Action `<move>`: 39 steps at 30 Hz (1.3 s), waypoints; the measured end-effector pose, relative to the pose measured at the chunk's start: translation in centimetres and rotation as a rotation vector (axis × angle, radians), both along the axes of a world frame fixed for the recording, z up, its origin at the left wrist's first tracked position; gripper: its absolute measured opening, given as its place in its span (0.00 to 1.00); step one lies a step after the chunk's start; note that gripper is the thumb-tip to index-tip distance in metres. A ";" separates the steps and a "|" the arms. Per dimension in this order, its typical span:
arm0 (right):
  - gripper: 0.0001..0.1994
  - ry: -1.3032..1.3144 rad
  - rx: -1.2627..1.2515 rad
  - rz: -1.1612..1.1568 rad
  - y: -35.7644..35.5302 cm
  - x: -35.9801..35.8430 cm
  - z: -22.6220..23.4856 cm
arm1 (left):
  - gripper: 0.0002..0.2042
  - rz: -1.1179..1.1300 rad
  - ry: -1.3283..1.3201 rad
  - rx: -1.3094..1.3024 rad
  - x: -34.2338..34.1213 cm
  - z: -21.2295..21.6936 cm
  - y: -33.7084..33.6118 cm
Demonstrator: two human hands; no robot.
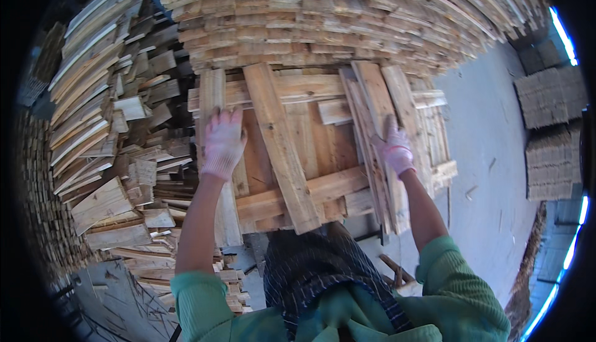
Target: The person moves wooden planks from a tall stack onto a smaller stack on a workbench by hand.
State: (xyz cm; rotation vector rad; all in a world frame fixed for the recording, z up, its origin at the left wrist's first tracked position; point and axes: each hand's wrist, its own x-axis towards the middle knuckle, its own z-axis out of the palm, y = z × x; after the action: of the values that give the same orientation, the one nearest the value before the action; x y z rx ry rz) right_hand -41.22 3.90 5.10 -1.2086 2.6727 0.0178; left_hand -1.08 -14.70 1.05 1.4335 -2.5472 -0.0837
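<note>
A frame of pale wooden boards (338,184) lies before me with loose planks across it. My left hand (223,144), in a pale knitted glove, rests with its fingers stretched over the left plank (213,90). A second plank (279,146) lies slanted across the middle, with neither hand on it. On the right, my gloved right hand (396,146) is closed over a long plank (372,90), its thumb to the left; some fingers are hidden. Against that plank lie a narrower plank (360,125) on the left and another plank (400,97) on the right.
A high stack of boards (298,19) rises right behind the frame. To the left are piled boards (87,112) and jumbled offcuts (133,180). Grey floor (481,149) with scattered splinters stretches right, toward stacked wooden bundles (551,97). Sticks (397,270) lie below the frame's right side.
</note>
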 end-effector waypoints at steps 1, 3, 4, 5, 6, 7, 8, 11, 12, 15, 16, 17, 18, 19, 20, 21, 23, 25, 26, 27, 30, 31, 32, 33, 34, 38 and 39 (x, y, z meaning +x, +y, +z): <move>0.47 -0.036 -0.027 -0.003 0.0 -0.4 -0.9 | 0.36 -0.025 -0.107 -0.016 -0.4 -0.5 -2.6; 0.47 -0.017 0.011 -0.014 -1.1 1.5 -0.6 | 0.41 -0.066 -0.314 -0.027 -0.6 -1.1 -6.6; 0.47 -0.023 0.050 -0.032 -1.9 2.7 0.3 | 0.44 -0.050 -0.419 0.021 -0.4 -1.2 -8.2; 0.48 -0.011 0.099 -0.066 -2.0 3.4 0.8 | 0.47 -0.053 -0.506 0.076 -0.9 -1.2 -9.6; 0.48 0.039 0.091 -0.049 -1.7 3.9 0.8 | 0.50 -0.061 -0.593 0.130 -1.6 -1.0 -10.7; 0.48 -0.007 0.020 -0.028 -1.5 4.6 0.9 | 0.51 -0.082 -0.608 0.146 -2.3 -0.9 -11.5; 0.48 -0.063 -0.048 -0.005 -1.4 6.2 1.5 | 0.52 -0.101 -0.633 0.166 -2.5 -0.8 -12.1; 0.48 -0.301 -0.167 0.044 -3.4 11.9 0.6 | 0.53 -0.157 -0.684 0.269 -1.8 -1.3 -13.6; 0.49 -0.265 -0.058 0.054 -4.9 13.7 0.2 | 0.52 -0.170 -0.677 0.294 -2.1 -1.0 -13.6; 0.48 -0.198 0.013 0.053 -6.3 16.0 -5.7 | 0.49 -0.237 -0.544 0.318 -4.9 -0.5 -14.5; 0.47 -0.148 0.031 0.048 -6.9 16.9 -6.5 | 0.49 -0.230 -0.543 0.324 -4.2 -0.6 -14.8; 0.47 -0.192 0.039 0.058 -7.1 17.5 -6.4 | 0.48 -0.222 -0.539 0.336 -3.1 -0.8 -15.0; 0.46 -0.199 0.022 0.061 -6.8 17.4 -6.6 | 0.47 -0.214 -0.519 0.343 -3.2 -0.4 -14.7; 0.46 -0.205 0.004 0.064 -6.6 17.2 -6.7 | 0.45 -0.235 -0.511 0.351 -3.5 0.0 -14.3; 0.45 -0.256 -0.008 0.044 -7.1 17.0 -6.8 | 0.44 -0.254 -0.498 0.315 -2.9 -0.6 -14.3; 0.45 -0.284 -0.013 0.044 -7.6 17.4 -6.9 | 0.43 -0.270 -0.484 0.280 -2.4 -1.0 -14.2; 0.46 -0.260 0.006 0.124 -7.8 20.5 -7.1 | 0.42 -0.249 -0.503 0.299 -1.3 -1.3 -14.3; 0.45 -0.228 0.036 0.124 -8.5 23.2 -6.4 | 0.42 -0.250 -0.474 0.280 0.4 -1.4 -14.0; 0.44 -0.249 -0.007 0.118 -8.5 23.3 -6.2 | 0.41 -0.259 -0.419 0.216 1.0 -1.3 -13.7; 0.44 -0.269 -0.041 0.097 -8.0 22.8 -6.2 | 0.40 -0.221 -0.293 0.129 1.5 -1.0 -12.5; 0.43 -0.306 -0.082 0.081 -8.0 21.7 -6.8 | 0.39 0.093 0.129 0.027 7.1 -0.9 -9.3; 0.43 -0.321 -0.093 0.069 -8.1 21.3 -6.7 | 0.39 0.174 0.364 0.061 9.5 -1.3 -7.3; 0.43 -0.339 -0.085 0.057 -8.5 22.2 -6.4 | 0.38 0.398 0.460 0.222 11.2 -1.4 -4.7; 0.43 -0.349 -0.068 0.034 -8.7 23.3 -5.8 | 0.36 0.543 0.439 0.532 11.2 -0.8 -1.9; 0.44 -0.389 -0.050 0.052 -9.0 26.3 -5.3 | 0.32 0.323 -0.091 0.551 12.4 -4.3 0.5; 0.46 -0.461 -0.080 0.098 -10.4 32.5 -6.6 | 0.29 0.671 0.422 0.560 11.1 -9.9 3.4; 0.46 -0.504 -0.070 0.083 -10.5 33.5 -6.6 | 0.30 0.645 0.474 0.633 12.8 -10.1 2.2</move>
State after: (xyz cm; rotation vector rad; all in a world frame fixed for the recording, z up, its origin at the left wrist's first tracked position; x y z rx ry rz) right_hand -7.75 -6.63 -1.49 -1.1576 2.2005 -0.3256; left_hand 11.74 -12.49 -9.09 2.0623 -1.6414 -1.0450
